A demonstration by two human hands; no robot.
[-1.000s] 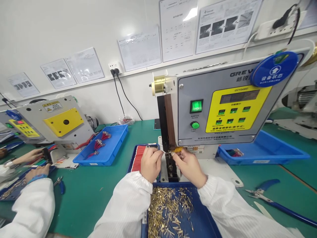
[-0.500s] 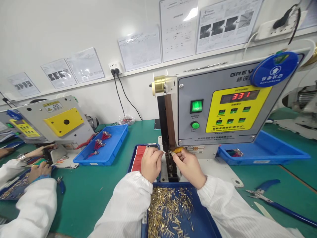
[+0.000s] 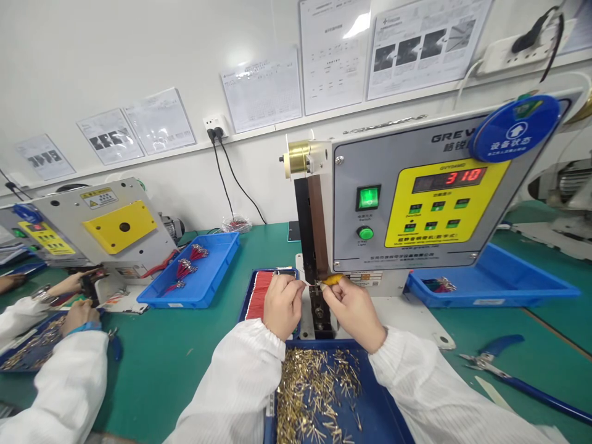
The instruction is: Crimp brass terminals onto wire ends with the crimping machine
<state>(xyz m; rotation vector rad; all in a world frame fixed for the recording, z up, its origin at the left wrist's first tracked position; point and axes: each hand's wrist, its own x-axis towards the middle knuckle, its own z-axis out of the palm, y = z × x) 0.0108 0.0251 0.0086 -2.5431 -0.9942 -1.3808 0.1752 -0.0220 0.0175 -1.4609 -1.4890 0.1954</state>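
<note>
My left hand (image 3: 282, 303) is closed in a pinch at the left side of the machine's black crimping head (image 3: 320, 313). A thin wire (image 3: 307, 284) runs from its fingertips towards the head. From the right, my right hand (image 3: 355, 313) pinches a tiny metal piece at the same spot; its kind is too small to tell. Something yellow (image 3: 332, 279) covers or lies at its index finger. Below both hands, a dark blue tray (image 3: 377, 394) holds many gold metal terminals (image 3: 309, 394). Red wires (image 3: 259, 295) lie in a tray behind my left hand.
The grey machine (image 3: 370, 148) with a lit red display stands ahead. A blue tray (image 3: 217, 271) with wire bundles is left, another blue tray (image 3: 518, 280) right. Pliers (image 3: 504, 370) lie at the right. At the left, a co-worker's hand (image 3: 79, 316) works at another machine (image 3: 120, 225).
The machine's display has gone from 331 to 310. My hands stay almost in place. The co-worker's near hand has shifted slightly.
</note>
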